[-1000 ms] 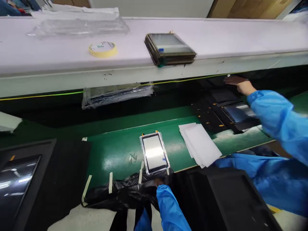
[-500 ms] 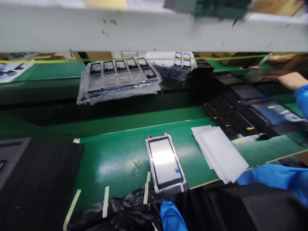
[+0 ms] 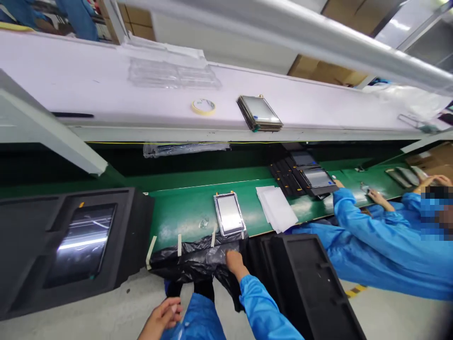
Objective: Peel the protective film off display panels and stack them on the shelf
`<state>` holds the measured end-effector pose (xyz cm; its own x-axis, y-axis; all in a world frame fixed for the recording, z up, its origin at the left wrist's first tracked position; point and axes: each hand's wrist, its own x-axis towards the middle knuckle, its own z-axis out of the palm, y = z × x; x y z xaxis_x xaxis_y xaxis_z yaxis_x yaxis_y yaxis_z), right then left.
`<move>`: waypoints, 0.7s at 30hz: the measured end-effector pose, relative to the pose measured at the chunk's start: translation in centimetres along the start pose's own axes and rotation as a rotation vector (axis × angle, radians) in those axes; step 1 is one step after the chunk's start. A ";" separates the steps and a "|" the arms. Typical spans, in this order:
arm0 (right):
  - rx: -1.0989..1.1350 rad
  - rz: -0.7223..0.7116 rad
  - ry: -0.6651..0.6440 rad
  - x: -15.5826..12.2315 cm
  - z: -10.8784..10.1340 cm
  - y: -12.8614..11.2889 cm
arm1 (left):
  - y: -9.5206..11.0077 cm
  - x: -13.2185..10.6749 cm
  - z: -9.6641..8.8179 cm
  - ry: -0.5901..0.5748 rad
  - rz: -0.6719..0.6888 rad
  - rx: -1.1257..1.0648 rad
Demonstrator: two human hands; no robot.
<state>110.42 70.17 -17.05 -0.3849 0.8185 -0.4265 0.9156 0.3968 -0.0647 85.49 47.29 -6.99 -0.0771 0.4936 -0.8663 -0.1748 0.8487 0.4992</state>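
**Two Hands in View; Touch Panel Unmoved**

Left hand: has entered the view at the lower edge, above the floor and beside the blue garment. It is half open, its fingers loosely curled; no object shows clearly in it.

Right hand: now fully visible, where half a second ago only its sleeve showed. It is curled against the black plastic sheet at the worktop's near edge. Its fingertips are hidden, so whether it grips the plastic cannot be told.

Touch panel: lies flat on the green worktop, film-edged, with its near end at the black plastic sheet. Its position matches the earlier views. The right hand is just below it and apart from it. Judged from this, the panel is not being handled at this moment.

Adjacent items: white sheets lie to the right of the panel; a dark display panel rests in the foam tray at far left.

Co-worker: a hand is at the right end of the stacked panels. Earlier it was over that stack, so work there proceeds separately.
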 end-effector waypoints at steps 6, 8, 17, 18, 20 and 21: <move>-0.141 -0.202 0.281 -1.1 -9.1 0.3 | 1.9 -2.7 -0.6 0.010 0.268 -0.162; -0.229 -0.271 0.294 0.4 -11.1 0.7 | 2.3 -3.4 -0.6 0.004 0.312 -0.185; -0.400 -0.443 0.163 4.6 -12.5 1.1 | 2.6 -5.4 -1.6 0.083 0.449 -0.278; -0.419 -0.454 0.159 4.7 -12.5 1.1 | 2.4 -5.4 -1.6 0.087 0.451 -0.281; -0.452 -0.475 0.158 4.6 -12.3 0.9 | 2.2 -5.3 -1.5 0.091 0.460 -0.283; -0.465 -0.485 0.160 4.5 -12.3 0.8 | 2.2 -5.2 -1.4 0.093 0.467 -0.284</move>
<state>107.99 79.26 -7.94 -0.7832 0.5409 -0.3068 0.5046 0.8411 0.1949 84.15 46.36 -1.45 -0.2935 0.7757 -0.5587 -0.3577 0.4529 0.8166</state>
